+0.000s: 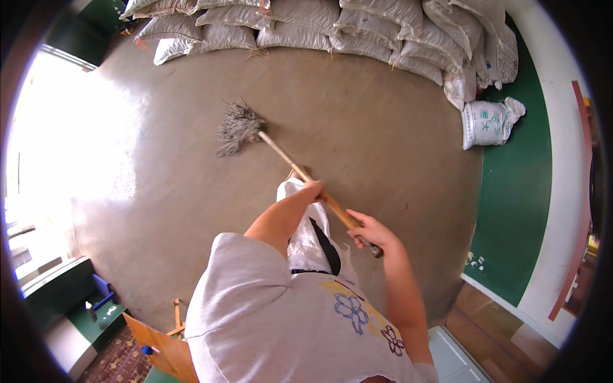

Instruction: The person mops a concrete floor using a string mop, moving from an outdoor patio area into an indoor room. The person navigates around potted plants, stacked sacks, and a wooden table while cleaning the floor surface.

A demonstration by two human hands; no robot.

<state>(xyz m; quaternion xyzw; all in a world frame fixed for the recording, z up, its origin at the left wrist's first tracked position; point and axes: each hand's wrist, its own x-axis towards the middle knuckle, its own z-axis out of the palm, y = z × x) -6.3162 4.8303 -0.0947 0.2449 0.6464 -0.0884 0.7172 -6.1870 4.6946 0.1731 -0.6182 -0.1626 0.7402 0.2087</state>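
Note:
A mop (278, 149) with a wooden handle slants across in front of me, its grey string head (239, 129) spread on the brown floor (172, 166) ahead and to the left. My left hand (314, 189) is closed round the middle of the handle. Closer to the dark butt end, my right hand (372, 232) grips the handle with its fingers curled about it. The handle's lower end sticks out just past my right hand.
Stacked white sacks (294, 32) line the far wall. A single white sack (490, 122) stands against the green-and-white right wall (517, 191). A wooden board or stool (163, 348) and a green ledge (96, 319) are at the lower left. Bright light falls at the left.

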